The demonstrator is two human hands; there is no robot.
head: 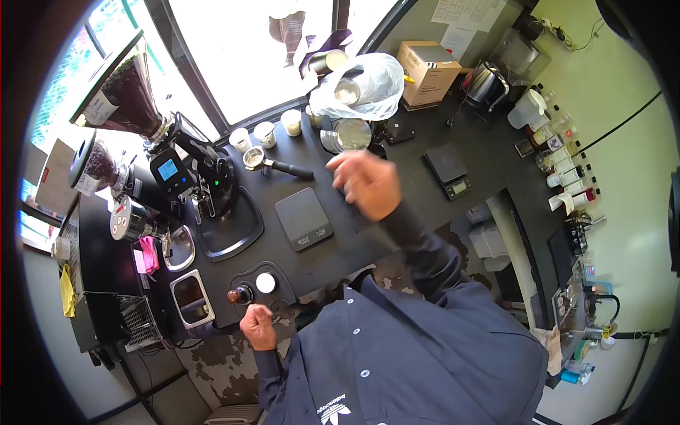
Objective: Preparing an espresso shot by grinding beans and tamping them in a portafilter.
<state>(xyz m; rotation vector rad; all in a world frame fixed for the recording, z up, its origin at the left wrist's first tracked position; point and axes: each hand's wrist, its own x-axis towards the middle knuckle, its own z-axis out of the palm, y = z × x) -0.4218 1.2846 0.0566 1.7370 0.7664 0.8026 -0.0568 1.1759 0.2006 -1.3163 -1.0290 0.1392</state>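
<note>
My right hand (367, 183), blurred, is raised over the black counter just in front of a clear glass vessel (353, 135); whether it touches anything cannot be told. Low at the counter's front edge is my left hand (258, 320), fingers curled, nothing visible in it. Close by it are a wooden-handled tamper (240, 295) and a round white-topped tool (266, 283) on a dark mat. A portafilter (279, 166) with grounds in its basket lies behind a flat digital scale (304, 219). Several paper cups (291, 122) line the window side.
Coffee grinders (171, 170) with bean hoppers stand at left, near a steel container (192, 299). At the back are a plastic bag (380, 87), a cardboard box (426, 74) and an electric kettle (486, 85). A second scale (447, 171) and several bottles (566, 159) are rightward. A person is outside.
</note>
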